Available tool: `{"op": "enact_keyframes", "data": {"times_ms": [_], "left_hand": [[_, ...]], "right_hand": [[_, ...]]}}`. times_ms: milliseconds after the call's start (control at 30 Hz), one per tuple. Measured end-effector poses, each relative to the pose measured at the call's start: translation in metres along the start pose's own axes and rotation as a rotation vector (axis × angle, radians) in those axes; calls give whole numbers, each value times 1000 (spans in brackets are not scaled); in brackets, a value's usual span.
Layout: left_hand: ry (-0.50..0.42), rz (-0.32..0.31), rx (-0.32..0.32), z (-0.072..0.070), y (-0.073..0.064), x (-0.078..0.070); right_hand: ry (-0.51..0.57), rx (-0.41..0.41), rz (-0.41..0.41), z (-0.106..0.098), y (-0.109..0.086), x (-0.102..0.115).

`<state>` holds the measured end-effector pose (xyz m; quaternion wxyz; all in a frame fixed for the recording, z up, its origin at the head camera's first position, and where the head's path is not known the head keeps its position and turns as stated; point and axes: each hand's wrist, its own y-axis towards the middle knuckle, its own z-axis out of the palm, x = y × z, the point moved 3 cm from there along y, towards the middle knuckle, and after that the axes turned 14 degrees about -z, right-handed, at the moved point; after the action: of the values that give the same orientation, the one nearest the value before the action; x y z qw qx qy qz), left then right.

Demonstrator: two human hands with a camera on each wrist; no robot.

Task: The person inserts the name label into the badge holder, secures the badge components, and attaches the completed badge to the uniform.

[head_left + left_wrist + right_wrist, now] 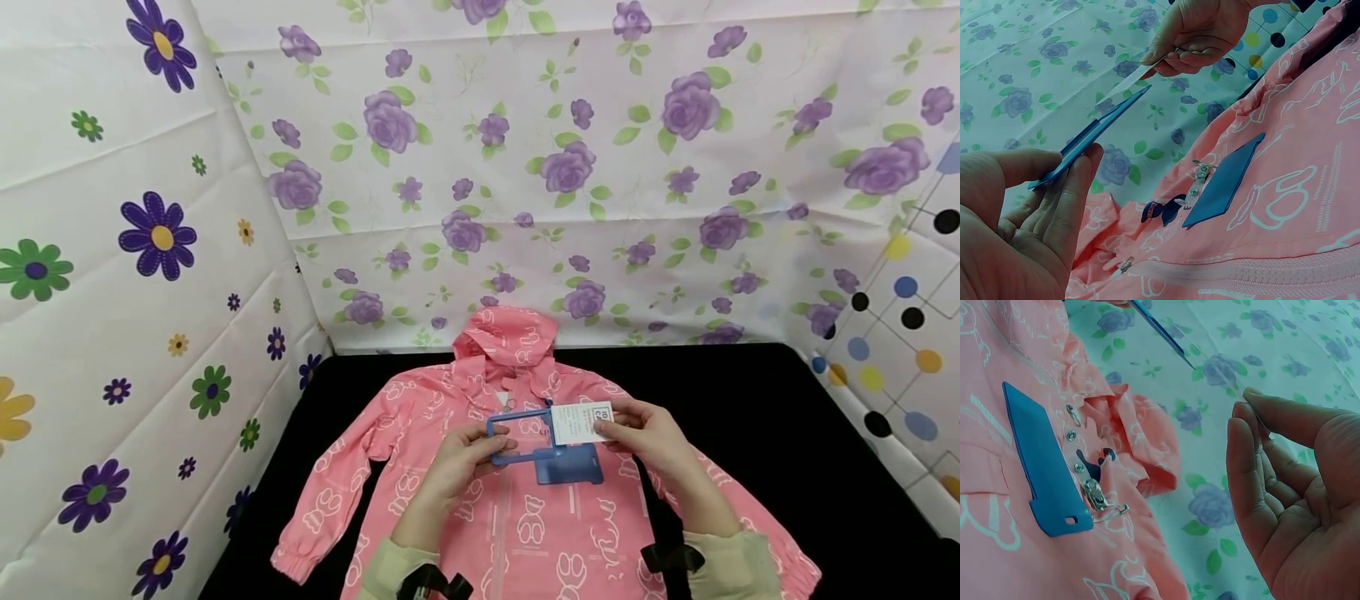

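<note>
My left hand (459, 460) pinches a blue rectangular card-holder frame (525, 457) by its left end, thumb on one face and fingers behind. Between the thumb and fingers of my right hand (658, 435) is a white printed ID card (576, 423), held by its right end. The card's left edge overlaps the frame's right side in the head view; whether it sits inside the frame I cannot tell. Below them, a blue flat panel (1041, 456) with a small slot lies on a pink jacket (517, 525). A metal clip (1093, 492) on a clear strap lies beside the panel.
The jacket is spread over a black table (720, 408), hood toward the back, sleeves out to both sides. A flower-printed cloth (465, 192) hangs behind the table. Patterned sheets also stand at the left and right.
</note>
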<state>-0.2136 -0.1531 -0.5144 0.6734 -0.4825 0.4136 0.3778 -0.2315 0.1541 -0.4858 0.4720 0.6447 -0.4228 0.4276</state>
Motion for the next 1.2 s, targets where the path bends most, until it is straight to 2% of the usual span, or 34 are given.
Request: {"op": "enact_keyframes", "data": {"times_ms": [300, 900, 1200], "left_hand": [[-31, -16, -4, 0, -1, 0], [-16, -27, -12, 2, -1, 1], [-18, -22, -1, 4, -2, 1]], "right_hand": [[9, -15, 54, 5, -2, -7], [-10, 21, 8, 11, -5, -2], [3, 21, 29, 15, -5, -4]]}}
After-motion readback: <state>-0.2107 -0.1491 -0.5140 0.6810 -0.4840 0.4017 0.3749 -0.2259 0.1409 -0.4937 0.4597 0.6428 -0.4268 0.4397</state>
